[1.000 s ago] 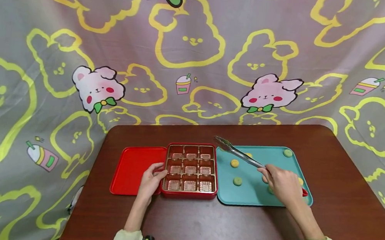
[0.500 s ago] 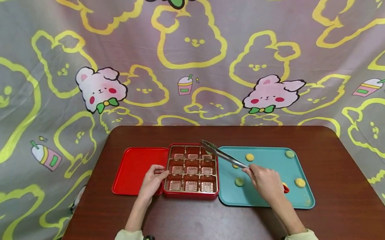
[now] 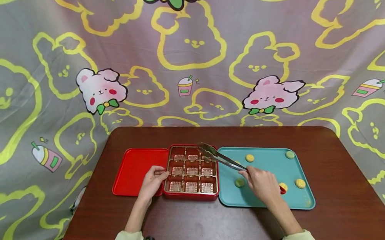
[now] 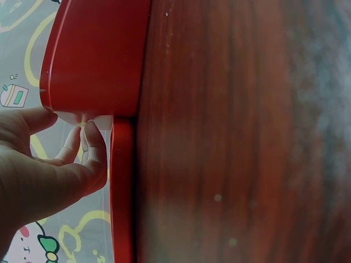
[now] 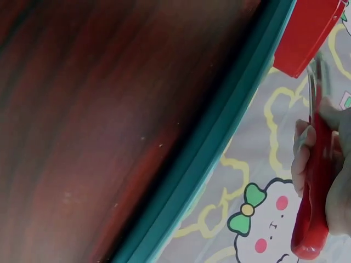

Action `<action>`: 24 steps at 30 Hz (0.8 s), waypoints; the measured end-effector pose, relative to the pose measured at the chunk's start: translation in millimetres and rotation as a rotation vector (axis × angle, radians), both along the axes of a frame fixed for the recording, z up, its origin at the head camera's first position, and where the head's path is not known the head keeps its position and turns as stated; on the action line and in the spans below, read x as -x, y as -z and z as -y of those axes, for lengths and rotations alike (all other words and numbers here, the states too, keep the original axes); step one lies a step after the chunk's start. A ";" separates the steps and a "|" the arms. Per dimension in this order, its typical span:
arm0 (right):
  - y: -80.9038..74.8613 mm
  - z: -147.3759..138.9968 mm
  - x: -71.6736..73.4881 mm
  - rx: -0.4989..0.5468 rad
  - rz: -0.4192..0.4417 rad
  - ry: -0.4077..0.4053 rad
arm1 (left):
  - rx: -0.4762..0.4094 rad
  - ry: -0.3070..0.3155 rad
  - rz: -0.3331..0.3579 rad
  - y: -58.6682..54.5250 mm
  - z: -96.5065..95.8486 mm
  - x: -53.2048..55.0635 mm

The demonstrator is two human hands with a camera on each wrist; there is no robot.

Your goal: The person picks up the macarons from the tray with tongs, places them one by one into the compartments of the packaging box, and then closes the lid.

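In the head view a red box (image 3: 190, 196) with a gold insert of several square compartments stands mid-table. My left hand (image 3: 152, 183) holds its left side, the thumb at the rim and the bent fingers against the outer wall, as the left wrist view shows. My right hand (image 3: 263, 184) grips metal tongs (image 3: 227, 160) by the red handle (image 5: 315, 203). Their tips reach over the box's back right compartments; they are blurred and I cannot tell whether they hold a cookie.
Right of the box lies a teal tray (image 3: 269, 154) with yellow cookies (image 3: 300, 183) and green cookies (image 3: 290, 155) spread on it. A flat red lid (image 3: 135, 168) lies to the left. A patterned cloth (image 3: 215, 64) hangs behind the brown table (image 3: 199, 229).
My right hand has moved left across the tray, bringing the tongs' tips from the tray's back left corner to above the box. My left hand stays at the box.
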State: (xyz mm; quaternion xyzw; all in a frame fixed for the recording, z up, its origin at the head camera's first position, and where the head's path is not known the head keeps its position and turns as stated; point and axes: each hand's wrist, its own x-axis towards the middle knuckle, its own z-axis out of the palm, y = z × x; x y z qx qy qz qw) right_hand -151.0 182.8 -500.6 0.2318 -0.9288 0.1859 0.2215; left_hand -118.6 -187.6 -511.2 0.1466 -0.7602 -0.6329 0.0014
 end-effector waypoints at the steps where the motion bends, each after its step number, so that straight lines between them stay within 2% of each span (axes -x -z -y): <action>1: -0.7 -0.1 -0.8 0.004 0.024 0.016 | 0.001 -0.001 0.002 0.2 -0.1 0.0; 5: -4.4 -2.0 -3.8 0.052 0.125 0.085 | -0.010 0.000 -0.002 0.6 -0.6 0.6; 8: -6.9 -5.9 -3.9 0.091 0.149 0.127 | -0.019 0.001 -0.009 0.3 -0.4 0.8; 13: -7.7 -17.7 -5.0 0.105 0.115 0.175 | -0.025 0.003 -0.007 1.6 0.3 1.1; 19: -3.9 -31.0 -6.9 0.124 0.057 0.187 | -0.022 0.000 -0.004 1.7 1.0 1.6; 24: -4.3 -38.4 -9.1 0.157 0.086 0.188 | -0.020 -0.005 0.017 2.6 0.3 0.7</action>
